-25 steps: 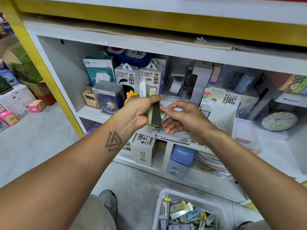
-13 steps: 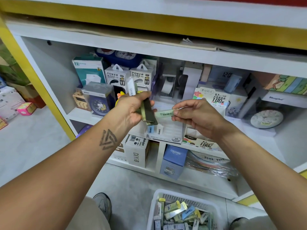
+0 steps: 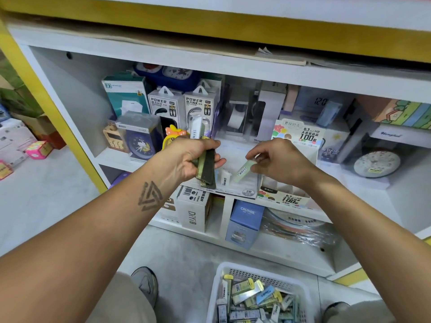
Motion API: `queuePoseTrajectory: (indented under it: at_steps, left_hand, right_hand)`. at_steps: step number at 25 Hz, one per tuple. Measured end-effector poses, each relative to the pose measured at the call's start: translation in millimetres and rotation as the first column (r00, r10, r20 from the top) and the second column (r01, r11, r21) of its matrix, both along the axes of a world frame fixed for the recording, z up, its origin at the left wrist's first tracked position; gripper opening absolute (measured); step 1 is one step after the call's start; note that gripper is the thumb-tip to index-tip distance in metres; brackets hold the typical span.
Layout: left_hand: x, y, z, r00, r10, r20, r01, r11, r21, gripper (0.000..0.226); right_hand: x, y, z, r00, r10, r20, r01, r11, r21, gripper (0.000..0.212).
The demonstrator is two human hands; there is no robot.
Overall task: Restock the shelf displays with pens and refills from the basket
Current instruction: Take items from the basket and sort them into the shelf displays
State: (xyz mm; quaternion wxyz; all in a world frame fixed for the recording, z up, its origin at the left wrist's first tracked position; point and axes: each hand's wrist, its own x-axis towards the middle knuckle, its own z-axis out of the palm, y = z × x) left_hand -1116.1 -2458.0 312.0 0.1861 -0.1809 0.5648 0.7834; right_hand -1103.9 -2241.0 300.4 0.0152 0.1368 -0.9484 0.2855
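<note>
At shelf front edge: left hand [image 3: 186,159] gripping stack of refill packs [image 3: 207,170]; right hand [image 3: 279,162] fingers pinching one pale green refill pack [image 3: 243,170] over white display box [image 3: 235,183]. Basket [image 3: 219,290] on floor below.

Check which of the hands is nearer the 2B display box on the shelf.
Right. The right hand holds a pale green refill case directly over the 2B display box; the left hand grips a stack of cases by its left edge.
</note>
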Motion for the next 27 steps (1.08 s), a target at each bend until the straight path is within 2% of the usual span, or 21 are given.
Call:
queuePoseTrajectory:
  at_steps: [2, 5, 7, 11, 17, 22, 27]
  left_hand:
    - [0.3, -0.3, -1.0, 1.000, -0.023, 0.004, 0.023, 1.000, -0.021, 0.010]
    - [0.3, -1.0, -3.5, 0.998, -0.057, 0.005, 0.058, 0.996, -0.064, 0.011]
    - [-0.8, -3.3, -5.1, 0.997, -0.078, 0.002, 0.078, 0.992, -0.101, 0.013]
    - [-2.3, -8.3, -7.4, 0.992, -0.126, 0.007, 0.126, 0.982, -0.142, 0.015]
    - [-3.9, -12.7, -9.2, 0.989, -0.148, 0.005, 0.147, 0.979, -0.140, 0.018]
    - [-2.1, -9.8, -9.8, 0.972, -0.232, 0.037, 0.235, 0.958, -0.167, 0.016]
    - [2.7, -0.9, -11.2, 0.951, -0.309, 0.003, 0.301, 0.926, -0.228, 0.019]
  right_hand:
    - [0.1, 0.6, -2.7, 1.000, 0.030, -0.010, -0.029, 0.997, 0.069, 0.017]
    - [3.8, -5.1, -6.9, 0.996, 0.028, -0.086, -0.024, 0.999, 0.036, 0.004]
    - [5.7, -10.3, -9.8, 0.995, 0.016, -0.102, -0.016, 1.000, 0.001, 0.007]
    - [6.0, -15.7, -8.9, 0.992, 0.056, -0.116, -0.048, 0.997, 0.068, 0.010]
    - [7.4, -15.6, -3.6, 0.994, 0.071, -0.087, -0.066, 0.996, 0.062, 0.010]
    - [8.2, -13.0, -10.2, 0.992, 0.097, -0.082, -0.085, 0.987, 0.137, 0.012]
    - [10.0, -21.6, -20.1, 0.993, 0.117, 0.034, -0.120, 0.987, 0.106, 0.003]
